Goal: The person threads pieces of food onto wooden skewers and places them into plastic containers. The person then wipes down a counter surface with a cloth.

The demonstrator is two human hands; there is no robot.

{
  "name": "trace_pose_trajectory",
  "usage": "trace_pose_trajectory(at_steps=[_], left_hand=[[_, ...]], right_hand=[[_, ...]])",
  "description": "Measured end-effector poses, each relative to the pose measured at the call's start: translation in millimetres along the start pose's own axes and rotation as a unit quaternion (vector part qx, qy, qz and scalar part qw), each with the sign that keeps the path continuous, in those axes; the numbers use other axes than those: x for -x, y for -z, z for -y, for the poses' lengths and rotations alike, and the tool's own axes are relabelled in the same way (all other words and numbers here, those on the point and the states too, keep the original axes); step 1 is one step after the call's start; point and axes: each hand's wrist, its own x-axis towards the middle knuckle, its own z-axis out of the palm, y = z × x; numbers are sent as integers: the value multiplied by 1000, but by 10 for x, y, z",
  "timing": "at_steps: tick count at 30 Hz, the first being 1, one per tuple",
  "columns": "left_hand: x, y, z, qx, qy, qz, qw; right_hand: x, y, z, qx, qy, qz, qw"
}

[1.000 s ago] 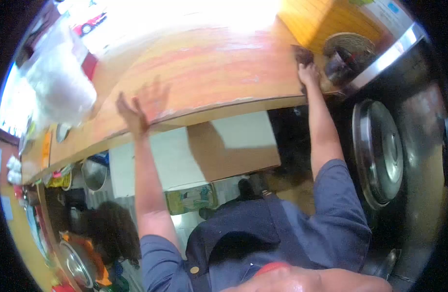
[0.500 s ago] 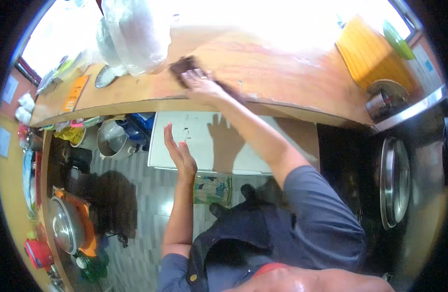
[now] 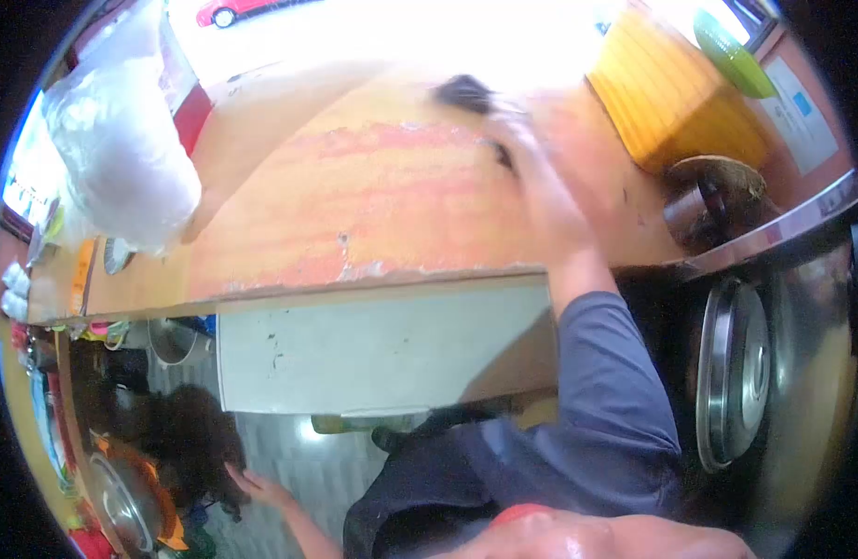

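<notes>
My right hand (image 3: 515, 126) reaches far over the wooden counter (image 3: 401, 224), blurred by motion. It is closed on a dark brown cloth (image 3: 466, 95), which lies on the counter surface and shows on both sides of the fingers. My left hand (image 3: 252, 484) hangs low at the lower left, away from the counter, above the floor. Its fingers are stretched out and nothing is in them. Worn, reddish patches mark the counter around the cloth.
A filled plastic bag (image 3: 122, 149) stands at the counter's left. At the right are a yellow wooden board (image 3: 676, 102), a green bowl (image 3: 732, 56) and a dark cup (image 3: 694, 214). A white surface (image 3: 382, 349) lies below the counter; a metal lid (image 3: 732, 373) is at the right.
My right hand has swept with the cloth from the counter's right edge to the left, then out to the far middle. My left hand has dropped down and left. The view has shifted.
</notes>
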Motion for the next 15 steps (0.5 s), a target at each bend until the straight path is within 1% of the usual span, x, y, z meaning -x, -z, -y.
trace_pose_trajectory(at_steps=[1, 3, 4, 5, 6, 8, 9, 10, 11, 12, 13, 14, 15], left_hand=[[107, 47, 196, -48, 13, -4, 999], [334, 98, 288, -142, -16, -2, 990], [440, 138, 397, -167, 13, -2, 986], [546, 179, 498, -192, 41, 0, 980], [682, 252, 614, -220, 66, -2, 973], [909, 333, 777, -245, 116, -5, 962], [1042, 398, 866, -254, 142, -12, 957], [1160, 459, 969, -261, 170, -18, 950], [1298, 536, 1070, -268, 197, -26, 943], [1443, 637, 1175, -275, 227, -37, 934], [1579, 745, 1288, -279, 254, -50, 925], [1699, 852, 1403, -281, 281, -62, 916], [1823, 948, 1511, -283, 305, -74, 906]], right_hand=[[-92, 11, -522, 35, -56, -12, 998], [-157, -59, -1428, 79, -162, -29, 983], [-125, -141, -1831, 79, -207, -42, 974], [-112, -330, -2253, 72, -233, -66, 968], [98, 153, -2099, 181, -249, 42, 951], [405, 528, -2005, 240, -194, 75, 948], [382, 192, -2368, 175, -256, -111, 944], [433, 156, -2472, 151, -236, -117, 953], [475, 243, -2436, 94, -260, -61, 959], [457, 127, -2710, 230, -190, 8, 954], [452, -60, -2795, 363, -114, 69, 922], [578, 153, -2501, 345, -131, 128, 920], [680, 243, -2171, 311, -130, 106, 935]])
